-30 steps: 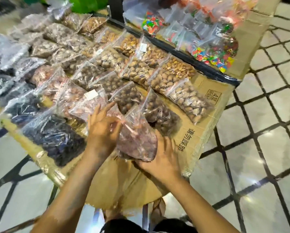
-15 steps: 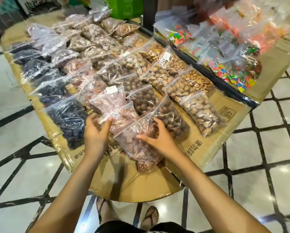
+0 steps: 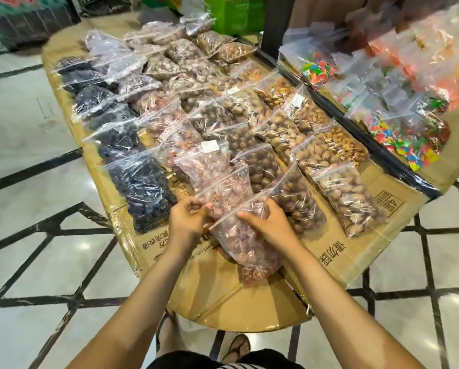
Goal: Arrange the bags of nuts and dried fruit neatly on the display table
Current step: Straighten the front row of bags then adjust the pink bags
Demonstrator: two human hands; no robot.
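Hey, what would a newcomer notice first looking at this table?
Rows of clear nut bags fill the cardboard-covered table, with dark fruit bags down its left side. Bright candy bags crowd the upper right. At the near edge, the left hand and right hand grip pink bags.

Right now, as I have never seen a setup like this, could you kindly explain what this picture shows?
No machine here: a person's two bare hands. The picture comes from a camera worn on the head, looking down. A cardboard-covered table holds rows of clear plastic bags: brown nuts, and dark dried fruit on the left. Bags of colourful sweets lie on the next table. The right hand grips the nearest clear bag of pinkish nuts; the left hand has curled fingers at the plastic beside it, though which bag it pinches is unclear.
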